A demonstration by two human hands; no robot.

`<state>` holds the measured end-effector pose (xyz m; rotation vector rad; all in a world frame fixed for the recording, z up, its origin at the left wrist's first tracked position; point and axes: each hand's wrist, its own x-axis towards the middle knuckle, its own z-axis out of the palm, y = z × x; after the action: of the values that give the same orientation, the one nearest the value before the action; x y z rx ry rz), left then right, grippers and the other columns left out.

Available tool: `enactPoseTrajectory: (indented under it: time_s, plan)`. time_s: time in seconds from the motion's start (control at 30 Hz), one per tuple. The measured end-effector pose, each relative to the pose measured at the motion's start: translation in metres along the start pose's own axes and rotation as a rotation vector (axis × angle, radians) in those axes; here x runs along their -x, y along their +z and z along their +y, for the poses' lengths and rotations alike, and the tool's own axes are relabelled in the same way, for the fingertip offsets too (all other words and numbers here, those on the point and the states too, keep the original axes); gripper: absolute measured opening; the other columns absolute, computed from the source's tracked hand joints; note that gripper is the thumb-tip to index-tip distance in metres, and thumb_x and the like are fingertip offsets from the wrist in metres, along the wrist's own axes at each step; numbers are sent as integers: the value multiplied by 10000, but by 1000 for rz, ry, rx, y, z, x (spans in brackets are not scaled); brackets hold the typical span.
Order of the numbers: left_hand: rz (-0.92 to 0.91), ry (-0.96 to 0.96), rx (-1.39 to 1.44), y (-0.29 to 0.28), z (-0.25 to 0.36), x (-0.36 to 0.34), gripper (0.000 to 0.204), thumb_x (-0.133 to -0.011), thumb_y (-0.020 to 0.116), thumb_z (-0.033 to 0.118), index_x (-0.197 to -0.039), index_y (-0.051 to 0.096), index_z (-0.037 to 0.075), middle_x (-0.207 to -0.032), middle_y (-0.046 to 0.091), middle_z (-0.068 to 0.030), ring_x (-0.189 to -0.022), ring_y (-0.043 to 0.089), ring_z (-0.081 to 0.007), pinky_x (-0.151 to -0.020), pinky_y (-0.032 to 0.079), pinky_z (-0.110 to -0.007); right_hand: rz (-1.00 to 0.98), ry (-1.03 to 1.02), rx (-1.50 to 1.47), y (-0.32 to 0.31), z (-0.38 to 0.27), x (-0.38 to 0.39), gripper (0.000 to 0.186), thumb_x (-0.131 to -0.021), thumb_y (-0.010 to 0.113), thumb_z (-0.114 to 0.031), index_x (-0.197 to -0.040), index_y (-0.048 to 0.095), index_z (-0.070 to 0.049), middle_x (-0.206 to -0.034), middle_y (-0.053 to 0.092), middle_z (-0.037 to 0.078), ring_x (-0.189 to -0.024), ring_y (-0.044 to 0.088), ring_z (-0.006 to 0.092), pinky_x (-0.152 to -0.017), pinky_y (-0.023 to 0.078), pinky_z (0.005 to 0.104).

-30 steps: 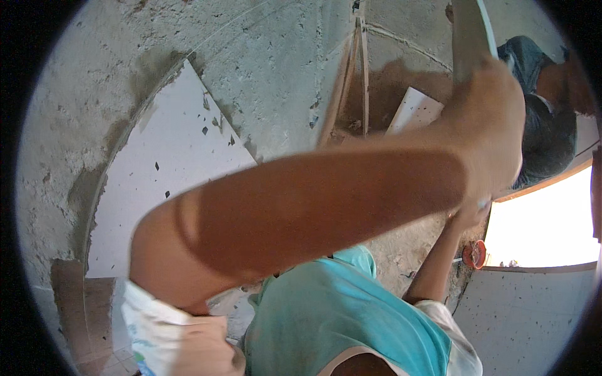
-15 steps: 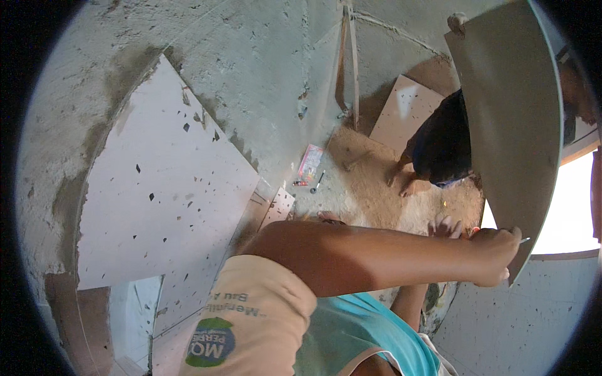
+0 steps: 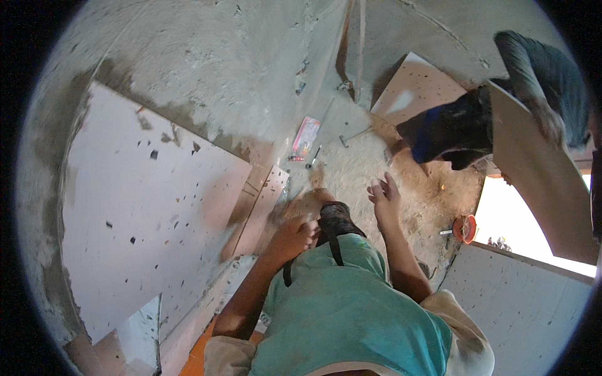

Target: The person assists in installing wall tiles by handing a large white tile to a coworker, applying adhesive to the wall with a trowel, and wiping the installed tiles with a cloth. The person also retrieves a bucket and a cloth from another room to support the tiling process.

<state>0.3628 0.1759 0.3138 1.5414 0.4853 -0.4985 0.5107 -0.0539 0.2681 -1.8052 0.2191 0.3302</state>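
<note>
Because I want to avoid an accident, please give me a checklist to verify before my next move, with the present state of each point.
1. Right hand free: ok; fingers apart, nothing visible in them.
2. Left hand free: cannot tell; its fingers curl beside the dark clothing, palm hidden.
3. Own hands off the large board: ok; both are apart from it.
4. Board held by the co-worker: ok; the co-worker's hand is on it.
5. Floor ahead free of loose things: not ok; a pink packet and a slim dark tool lie there.
</note>
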Motion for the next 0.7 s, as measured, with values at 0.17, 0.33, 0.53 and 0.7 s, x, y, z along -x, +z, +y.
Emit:
enactPoseTrajectory:
  time_s: [0.17,0.33,0.53,0.7]
  plan:
    - [194,-166,107,-11,-26,-3,211,-964,531,184,-1008,607,-8,-905,637,-71,-772,608,-148,-701,523,-290,-382,62,364,33,34,-100,581,-870,634,-182,-1368,432,39,-1093,646,131,-972,626,202,-819,495,305]
    - [492,-286,492,31,-23,-10,193,-939,559,107,-1048,605,-46,-893,632,-80,-827,638,-175,-766,543,-309,-816,143,846,36,68,-152,655,-888,618,-401,-1353,447,27,-1190,619,221,-1096,603,327,-943,461,391]
    - [720,-294,537,71,-19,-27,324,-877,628,47,-1166,526,-59,-891,655,-132,-763,667,-218,-666,570,-309,-1408,302,984,-5,78,-163,859,-887,374,-714,-1389,439,-21,-1344,503,265,-1245,491,390,-1052,369,446]
    - [867,-172,586,86,-24,-28,225,-853,643,29,-1040,556,-61,-800,636,-68,-698,627,-145,-630,530,-269,-1502,231,1125,4,66,-175,893,-829,410,-769,-1323,509,-32,-1260,560,277,-1195,539,391,-1021,412,453]
